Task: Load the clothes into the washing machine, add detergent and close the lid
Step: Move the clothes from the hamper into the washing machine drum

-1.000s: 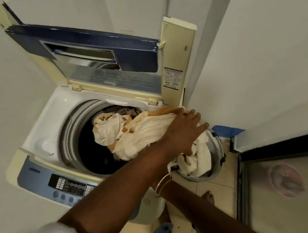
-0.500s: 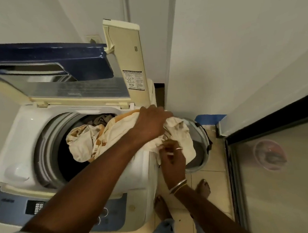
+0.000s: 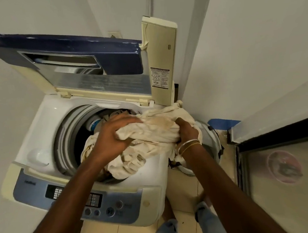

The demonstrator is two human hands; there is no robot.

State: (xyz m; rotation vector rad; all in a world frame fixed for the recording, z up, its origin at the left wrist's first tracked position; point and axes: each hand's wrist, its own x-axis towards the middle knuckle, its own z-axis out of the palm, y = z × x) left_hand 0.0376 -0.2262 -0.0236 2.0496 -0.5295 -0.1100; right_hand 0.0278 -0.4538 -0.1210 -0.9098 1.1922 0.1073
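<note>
Now both hands (image 3: pixel 113 137) grip cream cloth (image 3: pixel 150 132) over drum (image 3: pixel 68 139).

Left hand (image 3: pixel 113 137) and right hand (image 3: pixel 187 130) gripping cream cloth (image 3: pixel 150 132) over open washing machine (image 3: pixel 47 123), lid (image 3: pixel 84 55) raised

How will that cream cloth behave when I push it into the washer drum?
Probably floppy: the cream cloth sags in folds between the left hand and right hand. Likely to trail, since part drapes over the washer rim.

The cloth (image 3: pixel 156 132) buries the fingers (image 3: pixel 182 123) of the right hand (image 3: pixel 188 132), and a forearm (image 3: pixel 78 191) covers part of the control panel (image 3: pixel 119 205).
</note>
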